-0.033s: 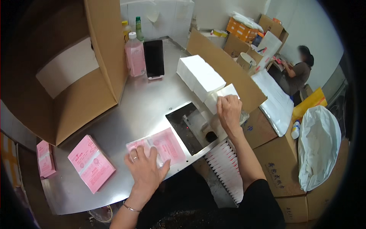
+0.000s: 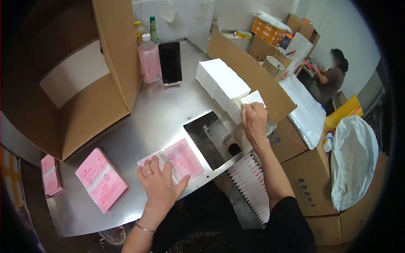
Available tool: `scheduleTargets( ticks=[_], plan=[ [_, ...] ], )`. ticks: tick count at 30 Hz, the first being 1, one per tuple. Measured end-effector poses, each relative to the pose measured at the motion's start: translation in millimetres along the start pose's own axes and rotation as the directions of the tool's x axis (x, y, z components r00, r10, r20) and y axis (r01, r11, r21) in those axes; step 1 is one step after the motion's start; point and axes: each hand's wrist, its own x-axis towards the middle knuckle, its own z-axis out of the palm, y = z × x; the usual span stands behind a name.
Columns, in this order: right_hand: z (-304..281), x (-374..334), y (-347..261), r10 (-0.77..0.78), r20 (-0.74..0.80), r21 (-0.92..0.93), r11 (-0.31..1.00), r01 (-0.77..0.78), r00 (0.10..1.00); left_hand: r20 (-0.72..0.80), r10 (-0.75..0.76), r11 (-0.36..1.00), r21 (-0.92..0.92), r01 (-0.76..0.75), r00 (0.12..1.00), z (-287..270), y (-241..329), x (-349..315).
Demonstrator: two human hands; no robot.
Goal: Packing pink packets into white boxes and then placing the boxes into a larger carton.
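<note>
My left hand (image 2: 159, 182) lies flat, fingers spread, on a pink printed packet (image 2: 181, 158) on the steel table (image 2: 156, 114). My right hand (image 2: 254, 120) grips the front piece of a row of white folded packs (image 2: 221, 82) standing along a cardboard flap (image 2: 249, 74). Between my hands is a rectangular recess (image 2: 206, 135) in the table with a small machine part inside. A stack of pink packets (image 2: 101, 179) lies to the left of my left hand.
A big open cardboard box (image 2: 84, 80) stands at the left. A pink bottle (image 2: 149, 59) and a black phone (image 2: 170, 62) stand behind. White sleeves (image 2: 251, 185) hang below the table edge. Cartons (image 2: 312, 189) and a white bag (image 2: 352, 162) sit right; another person (image 2: 331, 78) sits far right.
</note>
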Motion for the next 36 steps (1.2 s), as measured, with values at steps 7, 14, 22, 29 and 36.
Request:
scheduleTargets(
  ticks=[7, 14, 22, 29, 36],
  plan=[
    [3.4, -7.1, 11.4, 0.009, -0.121, 0.175, 0.984, 0.012, 0.993, 0.136, 0.064, 0.989, -0.138, -0.045, 0.989, 5.8, 8.8, -1.1],
    [-12.4, -25.5, -40.1, -0.253, -0.248, 0.238, 0.92, 0.312, 0.935, 0.122, 0.179, 0.91, -0.398, -0.117, 0.976, 5.6, 14.9, -8.1],
    [-18.9, -95.3, -157.5, -0.598, 0.162, 0.412, 0.764, 0.496, 0.785, 0.003, 0.064, 0.907, -0.417, -0.057, 0.998, -1.6, 5.1, -7.7],
    [-14.2, -66.2, -150.4, -0.45, 0.055, 0.717, 0.639, 0.278, 0.891, 0.04, -0.046, 0.909, -0.412, 0.059, 0.998, 19.7, -14.6, -10.5],
    [-18.7, -65.7, -150.7, -0.41, 0.199, 0.63, 0.749, 0.204, 0.89, -0.004, -0.06, 0.879, -0.475, 0.051, 0.998, 14.2, -8.7, -7.3]
  ],
)
